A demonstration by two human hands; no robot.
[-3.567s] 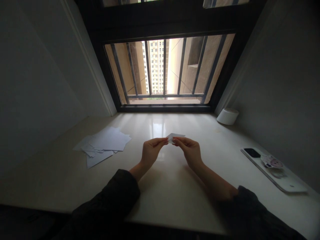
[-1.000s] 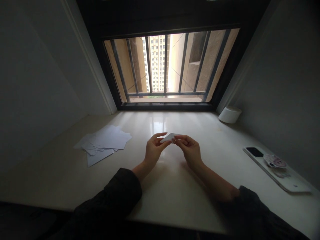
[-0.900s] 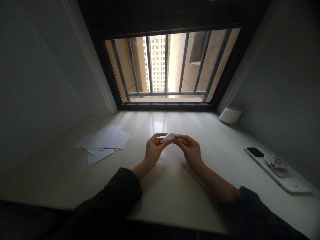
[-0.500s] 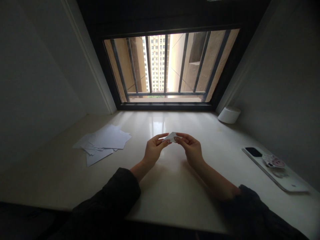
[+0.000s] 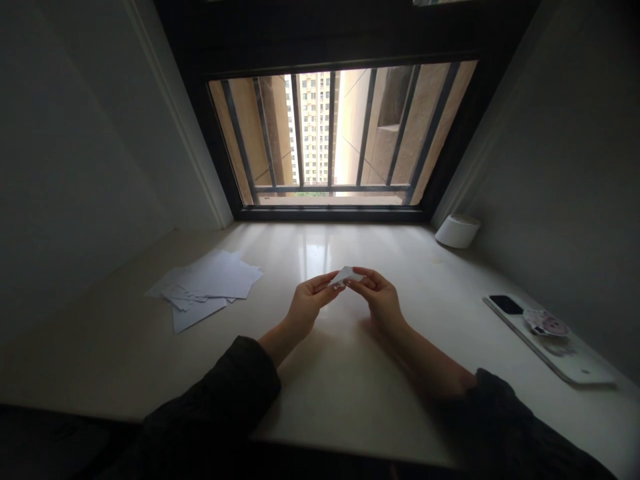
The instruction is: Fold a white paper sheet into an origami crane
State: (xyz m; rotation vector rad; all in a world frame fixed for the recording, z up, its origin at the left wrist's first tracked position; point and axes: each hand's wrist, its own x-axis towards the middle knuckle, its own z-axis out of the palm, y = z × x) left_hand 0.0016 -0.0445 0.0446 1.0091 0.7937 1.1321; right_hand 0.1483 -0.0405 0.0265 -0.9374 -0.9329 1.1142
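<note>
A small folded piece of white paper (image 5: pixel 347 273), roughly triangular at the top, is held up between my two hands above the pale counter. My left hand (image 5: pixel 306 301) pinches its left side between thumb and fingers. On the right side, my right hand (image 5: pixel 383 299) grips it with the thumb in front and the fingers behind. Both thumbs come close together at the paper's lower edge. The fingers cover part of the paper, so its full shape is hidden.
Loose white sheets (image 5: pixel 220 277) lie in an overlapping pile on the left of the counter (image 5: pixel 320 400). A phone (image 5: pixel 550 340) with a round grip rests at the right. A white cylindrical object (image 5: pixel 457 231) stands by the right wall, near the barred window (image 5: pixel 330 133).
My right thumb has shifted slightly left and down along the paper, closer to the left thumb. The paper's visible part has turned a little. Both hands keep their hold.
</note>
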